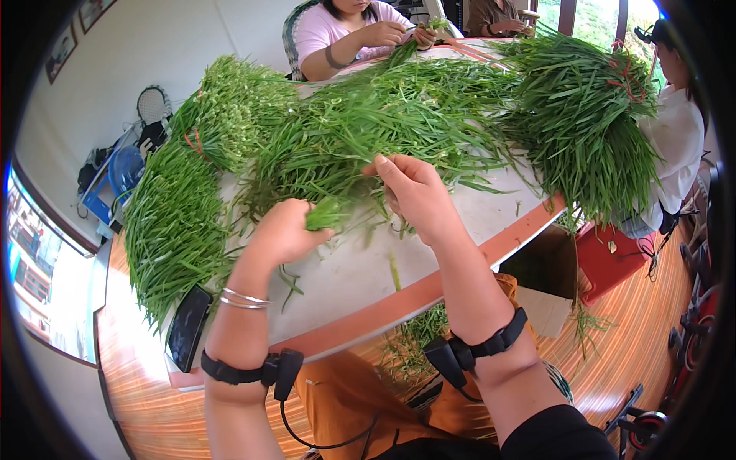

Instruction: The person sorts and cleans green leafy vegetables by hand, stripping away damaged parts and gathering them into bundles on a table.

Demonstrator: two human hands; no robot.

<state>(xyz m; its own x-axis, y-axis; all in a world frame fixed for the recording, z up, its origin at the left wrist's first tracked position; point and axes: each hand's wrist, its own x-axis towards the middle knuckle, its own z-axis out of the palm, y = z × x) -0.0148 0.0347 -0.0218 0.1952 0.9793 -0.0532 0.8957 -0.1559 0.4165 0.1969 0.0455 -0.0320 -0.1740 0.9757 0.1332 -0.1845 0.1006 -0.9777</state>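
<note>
My left hand (282, 230) grips a small bunch of green stalks (325, 215), its cut ends pointing right above the white table (345, 282). To the right and slightly higher, my right hand (409, 190) pinches some thin green leaves (363, 138) between thumb and fingers; they blur over the heap behind. That loose heap of long, flat green leaves, perhaps garlic chives (437, 109), spreads across the table's middle. Left of my left hand lies a large bundle (178, 213) bound with red string (195, 142).
Another tied bundle (586, 115) overhangs the table's right side. A dark phone (190, 328) lies at the near left corner. Across the table a person (356, 40) handles greens. Below the right edge stand an open cardboard box (540, 264) and a red stool (612, 259). Trimmings litter the floor.
</note>
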